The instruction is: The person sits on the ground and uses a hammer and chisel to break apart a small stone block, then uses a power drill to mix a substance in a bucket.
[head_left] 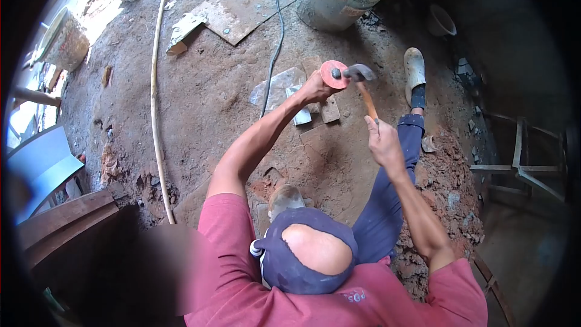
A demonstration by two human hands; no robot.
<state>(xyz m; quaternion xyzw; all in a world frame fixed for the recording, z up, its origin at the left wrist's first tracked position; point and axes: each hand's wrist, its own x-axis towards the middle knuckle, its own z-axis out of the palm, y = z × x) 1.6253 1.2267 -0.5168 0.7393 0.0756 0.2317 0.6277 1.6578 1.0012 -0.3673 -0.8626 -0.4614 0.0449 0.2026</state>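
Note:
My left hand (317, 86) is closed round a chisel with a round red hand guard (330, 68); its dark striking end faces up, and the shaft below is hidden. My right hand (385, 143) grips the wooden handle of a hammer (368, 103), thumb along it. The metal hammer head (361, 72) is right beside the chisel's end and overlaps the guard's edge in this view. Beneath the left hand lie broken flat pieces (330, 110) and a small white piece (302, 116) on the dirt floor (206, 109).
A large dirty bucket (330, 0) stands ahead, with a dark cable (278, 36) running past it. Flat boards (242, 9) lie ahead left. A long pale pole (155, 85) crosses the left side. Broken-up earth (448, 194) is heaped right, near a metal frame (520, 163).

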